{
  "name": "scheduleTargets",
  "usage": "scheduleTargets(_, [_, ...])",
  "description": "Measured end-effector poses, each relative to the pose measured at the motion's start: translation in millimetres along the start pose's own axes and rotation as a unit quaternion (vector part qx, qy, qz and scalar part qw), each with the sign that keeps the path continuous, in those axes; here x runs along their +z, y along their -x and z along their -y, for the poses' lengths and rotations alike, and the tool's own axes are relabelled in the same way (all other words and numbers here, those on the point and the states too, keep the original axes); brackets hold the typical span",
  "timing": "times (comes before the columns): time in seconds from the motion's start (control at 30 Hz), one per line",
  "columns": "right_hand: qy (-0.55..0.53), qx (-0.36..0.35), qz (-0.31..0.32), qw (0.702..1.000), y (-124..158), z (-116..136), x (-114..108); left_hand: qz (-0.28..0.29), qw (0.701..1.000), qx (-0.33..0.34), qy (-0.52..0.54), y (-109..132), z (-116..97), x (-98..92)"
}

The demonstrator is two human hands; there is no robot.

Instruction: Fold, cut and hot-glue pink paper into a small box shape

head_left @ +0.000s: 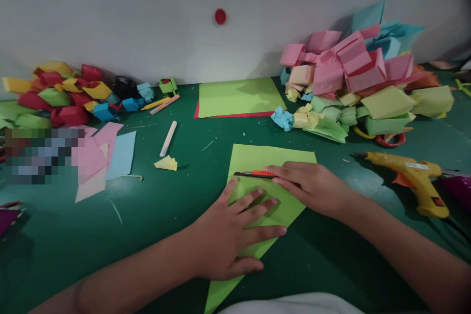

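A lime-green sheet of paper [272, 154] lies on the green table in front of me, its lower part narrowing to a point near my body. My left hand [235, 230] presses flat on it with fingers spread. In my right hand [312, 184] is an orange utility knife [262, 173], held low over the sheet. Its blade points left and lies along the paper near the tip of my left little finger. My right fingers cover part of the knife's handle.
A yellow glue gun [408, 171] lies at the right. Folded paper pieces [349, 68] are heaped at the back right, more [69, 88] at the back left. Green sheets [239, 95] rest by the wall. A chalk-like stick [168, 138] and a paper scrap [167, 163] lie left of centre.
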State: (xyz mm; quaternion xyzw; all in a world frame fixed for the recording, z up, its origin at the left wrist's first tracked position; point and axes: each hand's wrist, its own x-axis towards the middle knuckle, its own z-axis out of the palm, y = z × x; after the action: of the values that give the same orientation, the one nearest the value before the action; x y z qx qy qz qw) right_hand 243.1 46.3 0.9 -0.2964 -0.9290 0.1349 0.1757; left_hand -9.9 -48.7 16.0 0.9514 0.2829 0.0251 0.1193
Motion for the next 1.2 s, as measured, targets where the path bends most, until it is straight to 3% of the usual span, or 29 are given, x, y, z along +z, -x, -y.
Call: scheduleTargets(1.2, [0.013, 0.02, 0.02, 0.999, 5, 0, -12, 0.018, 1.0, -0.001, 0.008, 0, 1, 0.4])
